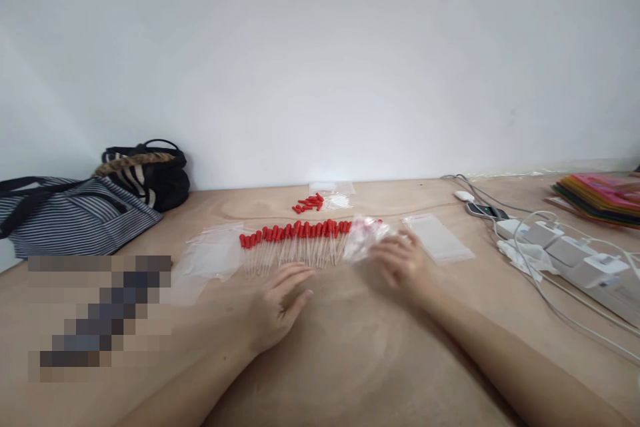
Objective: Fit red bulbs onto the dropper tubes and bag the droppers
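Had the right hand at a crumpled clear bag, fingers loosely bent near its right side; saw some red through the plastic, but, with hand and bag blurred, could not tell whether the fingers had closed on it or just lay against it. Had the left hand partly open, fingers loosely curled around nothing, just in front of the red-topped droppers. Saw those droppers side by side in a row on the wooden table, tops toward the wall, outside any bag. Found flat clear bags overlapping left of the row, and another flat bag beyond the right hand. Noticed loose red bulbs behind the row, beside a small clear packet. Saw a striped bag at far left, in front of a black bag.
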Demonstrator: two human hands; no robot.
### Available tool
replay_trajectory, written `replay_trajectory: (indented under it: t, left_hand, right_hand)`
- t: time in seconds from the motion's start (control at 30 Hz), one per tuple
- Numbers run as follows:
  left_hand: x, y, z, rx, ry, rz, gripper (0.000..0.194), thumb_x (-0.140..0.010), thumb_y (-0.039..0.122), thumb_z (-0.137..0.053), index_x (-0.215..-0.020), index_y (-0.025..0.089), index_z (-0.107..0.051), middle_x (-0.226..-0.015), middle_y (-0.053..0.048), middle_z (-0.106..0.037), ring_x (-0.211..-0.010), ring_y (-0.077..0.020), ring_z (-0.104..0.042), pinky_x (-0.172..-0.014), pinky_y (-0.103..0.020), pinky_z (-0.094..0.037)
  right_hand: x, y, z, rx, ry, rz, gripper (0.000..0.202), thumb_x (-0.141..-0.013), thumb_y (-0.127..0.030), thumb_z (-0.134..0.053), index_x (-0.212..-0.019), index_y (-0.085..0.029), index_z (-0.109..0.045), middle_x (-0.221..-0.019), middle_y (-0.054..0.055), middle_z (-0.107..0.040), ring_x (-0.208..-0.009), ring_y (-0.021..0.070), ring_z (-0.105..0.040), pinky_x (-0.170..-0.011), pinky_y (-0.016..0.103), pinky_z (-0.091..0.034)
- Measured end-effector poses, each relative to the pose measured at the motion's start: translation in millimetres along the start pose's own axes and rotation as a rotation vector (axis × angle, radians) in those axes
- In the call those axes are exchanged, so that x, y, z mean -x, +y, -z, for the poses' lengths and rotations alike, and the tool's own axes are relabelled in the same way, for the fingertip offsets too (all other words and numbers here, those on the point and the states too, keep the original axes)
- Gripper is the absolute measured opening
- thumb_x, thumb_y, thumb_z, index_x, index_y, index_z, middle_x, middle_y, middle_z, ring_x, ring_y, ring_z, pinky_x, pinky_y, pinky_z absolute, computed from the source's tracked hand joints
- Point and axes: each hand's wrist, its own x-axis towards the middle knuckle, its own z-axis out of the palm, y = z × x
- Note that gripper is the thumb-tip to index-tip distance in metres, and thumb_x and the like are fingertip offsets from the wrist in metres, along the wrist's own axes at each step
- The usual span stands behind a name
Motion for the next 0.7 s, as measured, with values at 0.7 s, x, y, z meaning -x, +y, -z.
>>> replay_trajectory:
  t: [0.7]
  left_hand:
    - [-10.1, 27.3, -10.3, 0.084, -0.567, 0.126, 0.070, -0.073, 0.046, -0.057, -0.131, 0.013, -0.035, -0.138, -0.015, -0.032, -0.128, -0.0289, -0.026, -0.103, -0.046, -0.026]
  right_hand:
    - [10.4, -6.3, 1.3, -0.466, -0.516, -0.101, 0.018, -0.078, -0.035, -0.057, -0.069, -0.021, -0.065, -0.064, 0.001, -0.056, -0.068, 0.0144, -0.048, -0.071, 0.034, -0.033]
